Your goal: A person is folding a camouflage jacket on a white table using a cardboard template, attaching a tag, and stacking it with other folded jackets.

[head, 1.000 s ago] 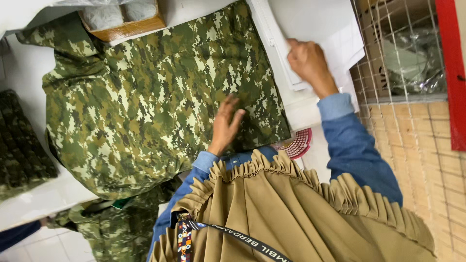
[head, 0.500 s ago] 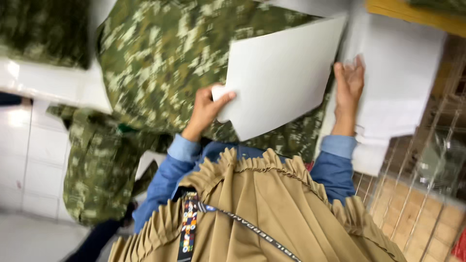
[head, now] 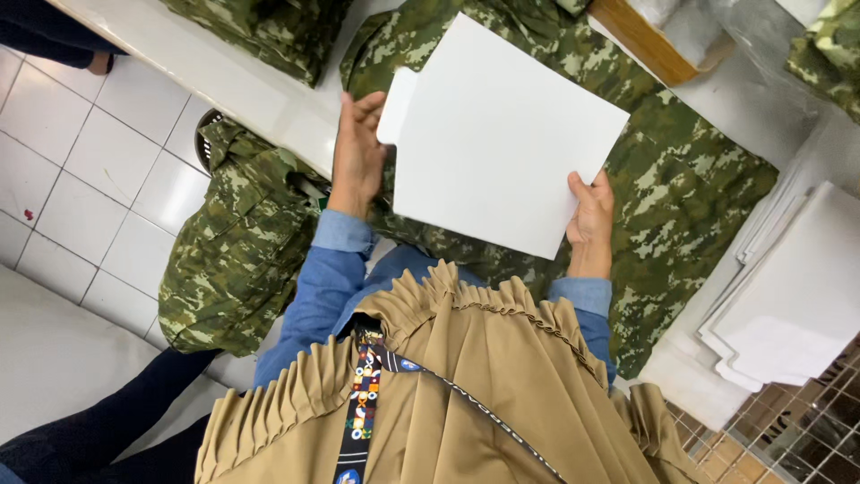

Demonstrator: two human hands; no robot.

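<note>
A white sheet of card (head: 502,134) is held flat above a camouflage garment (head: 681,179) spread on the white desk (head: 260,90). The left hand (head: 358,152) grips its left edge, fingers closed on it; the right hand (head: 591,224) pinches its lower right edge. A stack of white sheets (head: 797,296) lies to the right, and more camouflage clothing (head: 242,251) hangs off the desk edge over the tiled floor (head: 81,161).

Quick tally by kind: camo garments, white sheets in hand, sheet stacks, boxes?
Camouflage garments: 4 (one on the table, one hanging, one upper left, one top right)
White sheet held: 1
Stack of sheets: 1
Cardboard box: 1
Total: 7
</note>
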